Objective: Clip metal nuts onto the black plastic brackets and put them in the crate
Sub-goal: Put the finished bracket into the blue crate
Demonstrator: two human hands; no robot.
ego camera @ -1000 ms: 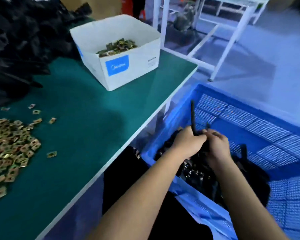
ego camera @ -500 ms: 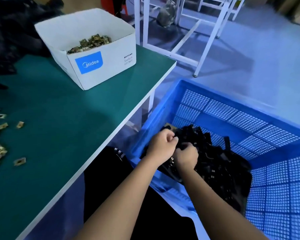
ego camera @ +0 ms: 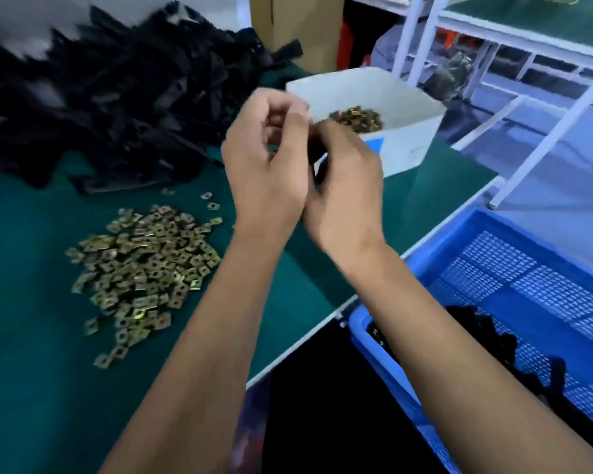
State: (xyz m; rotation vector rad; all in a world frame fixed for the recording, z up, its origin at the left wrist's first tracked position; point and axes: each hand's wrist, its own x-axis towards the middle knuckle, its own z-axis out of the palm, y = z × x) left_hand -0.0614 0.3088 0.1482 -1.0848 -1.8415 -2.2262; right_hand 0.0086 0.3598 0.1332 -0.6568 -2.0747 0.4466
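My left hand (ego camera: 267, 172) and my right hand (ego camera: 346, 193) are raised together above the green table (ego camera: 42, 398), fingers curled and touching. A small black bracket (ego camera: 317, 155) shows between them, against my right hand's fingers; blur hides how my left hand grips. Loose brass-coloured metal nuts (ego camera: 144, 261) lie in a heap on the table to the left of my forearms. A big pile of black plastic brackets (ego camera: 117, 107) fills the far left. The blue mesh crate (ego camera: 548, 302) stands low at the right, with finished black brackets (ego camera: 493, 343) in it.
A white cardboard box (ego camera: 415, 142) holding more nuts (ego camera: 356, 118) stands just behind my hands. The table's white front edge (ego camera: 425, 234) runs diagonally beside the crate. A brown carton (ego camera: 295, 29) and white-framed benches (ego camera: 562, 107) stand beyond.
Both hands have come up out of the crate and moved left over the table. My view has swung left, bringing in the nut heap and bracket pile.
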